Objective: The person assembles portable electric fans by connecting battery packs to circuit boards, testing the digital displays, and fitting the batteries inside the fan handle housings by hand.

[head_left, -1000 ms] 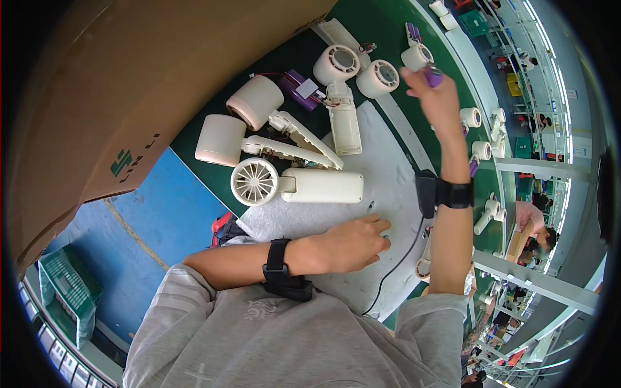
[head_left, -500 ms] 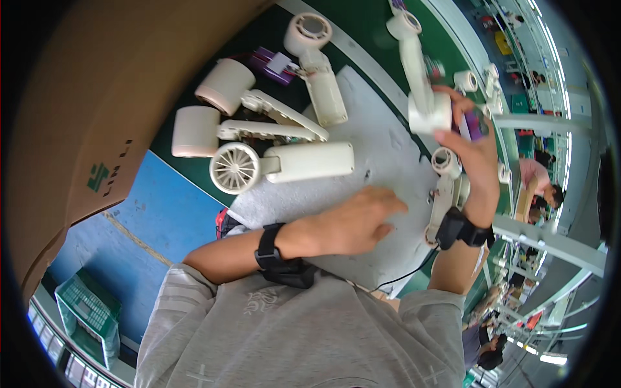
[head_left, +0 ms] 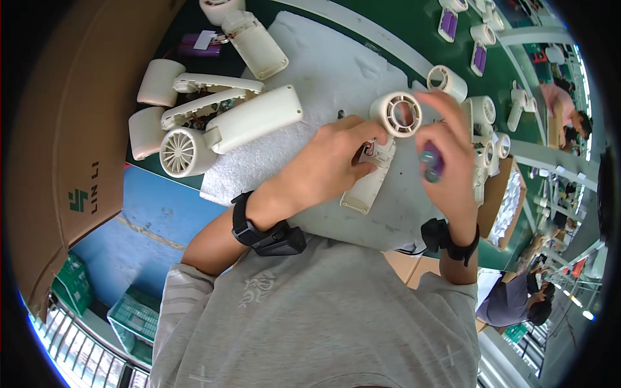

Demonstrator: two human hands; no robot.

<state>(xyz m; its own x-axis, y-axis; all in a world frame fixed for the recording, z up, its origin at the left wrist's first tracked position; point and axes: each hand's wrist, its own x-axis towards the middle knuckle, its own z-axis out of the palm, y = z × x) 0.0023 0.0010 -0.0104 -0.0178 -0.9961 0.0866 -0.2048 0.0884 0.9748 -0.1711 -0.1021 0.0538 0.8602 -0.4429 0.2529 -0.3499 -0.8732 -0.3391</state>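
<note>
A white handheld fan with its round, ring-shaped head and opened handle lies on the grey foam mat in front of me. My left hand grips it near the neck, thumb and fingers on either side. Inside the handle, small wires and parts show. Close to the fan head, my right hand is curled and partly blurred by motion. It holds a purple cylindrical battery, its end facing me. Whether the right fingertips touch the fan head I cannot tell.
Several white fans lie on the left of the mat, some with handles split apart. A purple battery pack lies behind them. More fans stand at the right. A cardboard box rises at the left; green crates are below.
My right hand has come in from the far right, bringing a fan and purple battery to the mat's middle. My left hand, empty before, now grips the fan. The view has shifted.
</note>
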